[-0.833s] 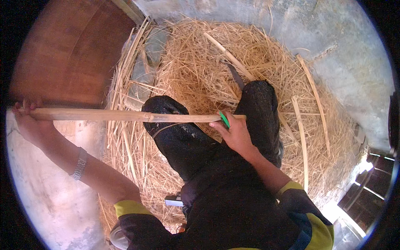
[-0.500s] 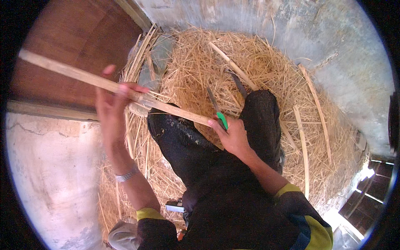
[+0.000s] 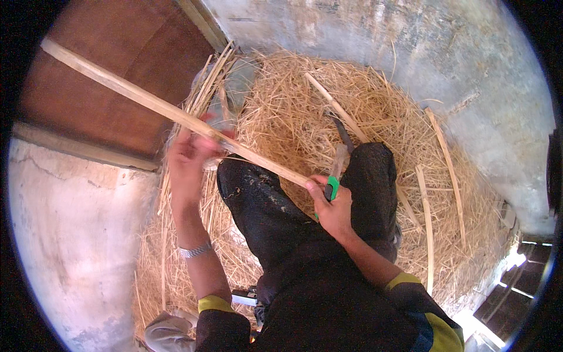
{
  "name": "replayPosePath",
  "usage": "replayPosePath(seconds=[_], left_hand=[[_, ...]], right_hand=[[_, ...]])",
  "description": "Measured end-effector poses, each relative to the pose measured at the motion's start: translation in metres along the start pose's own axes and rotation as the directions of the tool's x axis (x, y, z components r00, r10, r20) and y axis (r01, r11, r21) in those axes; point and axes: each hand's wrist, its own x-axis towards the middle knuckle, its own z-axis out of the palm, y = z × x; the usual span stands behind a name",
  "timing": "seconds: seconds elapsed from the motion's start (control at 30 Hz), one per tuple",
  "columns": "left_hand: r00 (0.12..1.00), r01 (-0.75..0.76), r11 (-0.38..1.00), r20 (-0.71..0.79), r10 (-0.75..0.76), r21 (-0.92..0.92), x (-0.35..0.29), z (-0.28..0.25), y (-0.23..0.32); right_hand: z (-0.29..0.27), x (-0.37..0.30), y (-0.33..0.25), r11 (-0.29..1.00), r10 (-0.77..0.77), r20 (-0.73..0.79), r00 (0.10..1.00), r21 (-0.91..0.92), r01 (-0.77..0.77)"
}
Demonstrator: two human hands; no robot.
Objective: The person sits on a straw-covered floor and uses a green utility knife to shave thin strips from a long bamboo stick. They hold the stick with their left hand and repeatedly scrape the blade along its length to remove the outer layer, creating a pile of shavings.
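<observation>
A long pale wooden strip (image 3: 146, 102) runs from the upper left down to my lap. My left hand (image 3: 190, 158) is wrapped around its middle and looks blurred. My right hand (image 3: 333, 205) grips the strip's lower end together with a green-handled knife (image 3: 332, 189). The blade points up toward the straw. Both hands sit over my knees in dark trousers (image 3: 264, 205).
A big heap of dry straw (image 3: 375, 105) with several loose pale strips (image 3: 428, 223) covers the ground ahead. A brown wooden door (image 3: 117, 64) stands at upper left beside a grey plastered wall (image 3: 410, 41). A small device (image 3: 243, 299) lies by my left thigh.
The strip swung from level to slanting up-left. My left hand slid from its far left end to its middle. My right hand stayed at the lower end.
</observation>
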Motion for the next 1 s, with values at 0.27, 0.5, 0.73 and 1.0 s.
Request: replayPosePath(seconds=[0.27, 0.5, 0.73, 1.0], left_hand=[[0.815, -0.436, 0.868, -0.513, 0.270, -0.237, 0.035, -0.068, 0.085], [0.590, -0.484, 0.874, -0.756, 0.284, -0.049, -0.007, -0.029, 0.085], [0.746, -0.624, 0.743, -0.468, 0.473, -0.243, -0.072, -0.016, 0.098], [0.588, -0.609, 0.793, -0.660, 0.467, 0.018, -0.075, 0.018, 0.102]], right_hand=[[-0.010, 0.077, 0.059, 0.977, -0.052, 0.332, 0.942, -0.179, 0.117], [0.012, 0.046, 0.005, 0.967, 0.064, 0.311, 0.948, -0.253, 0.018], [0.019, -0.018, -0.078, 0.974, -0.068, 0.571, 0.818, -0.139, 0.178], [0.008, 0.004, -0.009, 0.867, 0.061, 0.434, 0.899, -0.470, 0.168]])
